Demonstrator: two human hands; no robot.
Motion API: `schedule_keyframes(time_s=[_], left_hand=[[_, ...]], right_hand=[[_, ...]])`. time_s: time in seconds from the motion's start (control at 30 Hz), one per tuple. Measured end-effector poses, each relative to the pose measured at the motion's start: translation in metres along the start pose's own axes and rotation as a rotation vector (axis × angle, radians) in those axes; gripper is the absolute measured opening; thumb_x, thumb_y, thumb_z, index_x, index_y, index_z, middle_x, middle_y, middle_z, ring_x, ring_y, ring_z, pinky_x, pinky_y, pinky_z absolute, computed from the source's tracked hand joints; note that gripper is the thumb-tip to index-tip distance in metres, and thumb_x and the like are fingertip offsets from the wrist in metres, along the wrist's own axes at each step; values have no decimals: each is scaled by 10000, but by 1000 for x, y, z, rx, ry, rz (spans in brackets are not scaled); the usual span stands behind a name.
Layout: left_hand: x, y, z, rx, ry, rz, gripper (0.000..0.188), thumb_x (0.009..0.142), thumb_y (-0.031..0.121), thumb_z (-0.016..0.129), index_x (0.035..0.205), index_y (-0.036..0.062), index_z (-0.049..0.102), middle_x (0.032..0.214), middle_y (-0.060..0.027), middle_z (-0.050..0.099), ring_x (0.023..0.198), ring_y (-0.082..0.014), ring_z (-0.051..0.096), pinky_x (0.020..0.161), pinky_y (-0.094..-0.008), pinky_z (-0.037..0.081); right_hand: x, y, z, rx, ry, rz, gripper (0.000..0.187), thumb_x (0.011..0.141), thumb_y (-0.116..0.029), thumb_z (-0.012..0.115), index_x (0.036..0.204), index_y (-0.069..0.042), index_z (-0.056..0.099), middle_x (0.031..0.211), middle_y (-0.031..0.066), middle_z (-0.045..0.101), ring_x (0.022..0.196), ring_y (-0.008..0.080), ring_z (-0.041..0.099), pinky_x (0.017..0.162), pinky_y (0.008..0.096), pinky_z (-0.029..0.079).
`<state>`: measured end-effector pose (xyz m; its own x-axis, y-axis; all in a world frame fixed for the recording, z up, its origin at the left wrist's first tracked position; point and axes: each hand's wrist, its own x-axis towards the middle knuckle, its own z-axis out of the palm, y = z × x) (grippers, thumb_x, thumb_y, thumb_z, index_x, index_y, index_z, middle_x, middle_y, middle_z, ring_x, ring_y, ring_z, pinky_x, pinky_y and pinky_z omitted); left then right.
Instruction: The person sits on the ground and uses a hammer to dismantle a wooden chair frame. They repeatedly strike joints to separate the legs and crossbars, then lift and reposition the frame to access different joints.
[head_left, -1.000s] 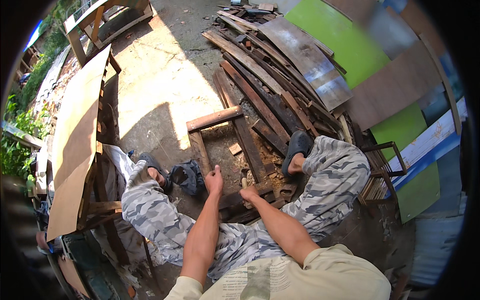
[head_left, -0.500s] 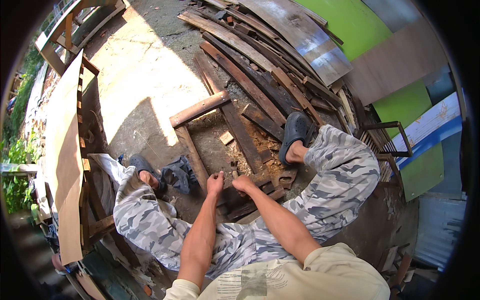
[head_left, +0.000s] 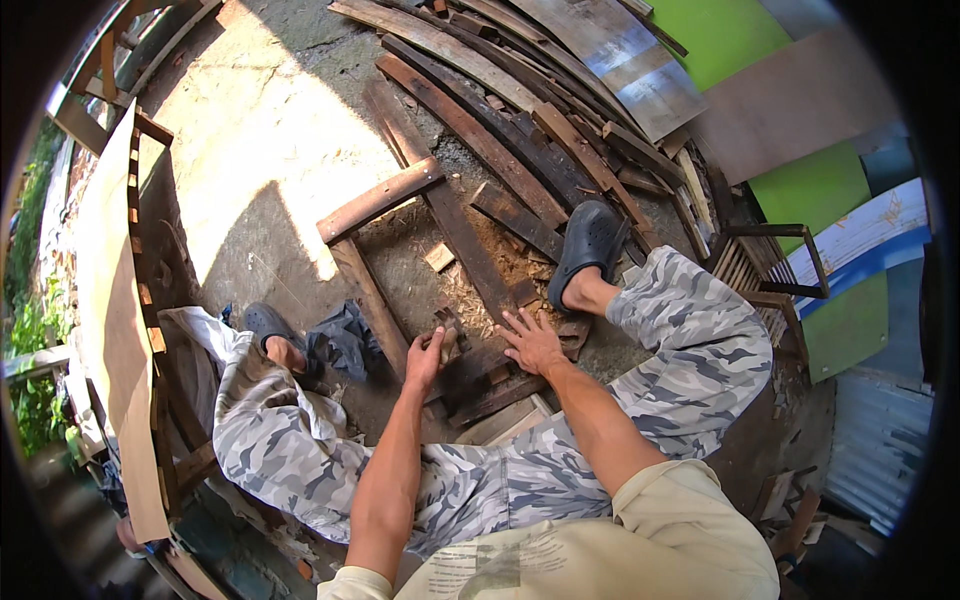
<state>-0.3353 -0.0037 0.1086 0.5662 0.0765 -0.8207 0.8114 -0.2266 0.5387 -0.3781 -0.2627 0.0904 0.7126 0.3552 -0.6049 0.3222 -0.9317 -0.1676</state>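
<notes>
At far left, a long tan plywood panel [head_left: 108,330] with a smooth face stood along a row of small wooden blocks [head_left: 145,295]. Beside it, a crumpled black plastic bag [head_left: 345,340] lay near the dark grey, rounded left clog [head_left: 266,324]. Between the feet, on rough grey concrete [head_left: 290,130], lay a rectangular frame of worn brown boards [head_left: 380,200], its far crosspiece dotted with nail marks. The left hand [head_left: 424,357] was raised over the frame's near end, forearm extended, fingers curled and thumb uppermost; a short tan and dark object [head_left: 450,343] showed just beside it, though whether it was grasped could not be told. Inside the frame, a pale, squared wood block [head_left: 439,257] lay near loose, curled straw-coloured shavings [head_left: 465,300]. The right hand [head_left: 532,345] was released, palm down, its fingers spread over the near end of the frame's right board. Beyond the perforated, dark grey right clog [head_left: 585,245] stretched a pile of long, rough-edged planks [head_left: 480,130]. At far right stood a dark slatted wooden rack [head_left: 765,262], with ridged, corrugated grey metal sheeting [head_left: 880,450] nearer the viewer.
</notes>
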Motion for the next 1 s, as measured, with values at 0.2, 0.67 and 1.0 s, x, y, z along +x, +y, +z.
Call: schedule_keyframes(time_s=[0.2, 0.67, 1.0], left_hand=[[9, -7, 2, -55, -4, 1, 666, 945, 544, 615, 1291, -22, 566, 1105, -102, 653, 869, -168, 633, 652, -291, 522], [30, -43, -4, 124, 198, 89, 580, 980, 497, 562, 1212, -30, 621, 1059, -151, 683, 944, -242, 647, 844, -354, 492], [5, -34, -1, 479, 177, -39, 664, 929, 538, 571, 1356, 30, 559, 1294, -209, 634, 1242, -357, 579, 1047, -425, 428]], right_hand=[[-4, 27, -29, 280, -400, 631, 707, 1027, -526, 385, 1583, -113, 240, 1665, 75, 168, 1520, 310, 180, 1186, 562, 192], [-11, 18, -5, -218, -315, 477, 815, 1011, -292, 508, 1618, -196, -28, 1689, 73, -25, 1545, 320, 52, 1170, 577, 198], [-14, -11, 12, -592, -256, 121, 795, 1019, -363, 475, 1618, -203, -22, 1687, 82, 21, 1545, 337, 0, 1176, 600, 146]])
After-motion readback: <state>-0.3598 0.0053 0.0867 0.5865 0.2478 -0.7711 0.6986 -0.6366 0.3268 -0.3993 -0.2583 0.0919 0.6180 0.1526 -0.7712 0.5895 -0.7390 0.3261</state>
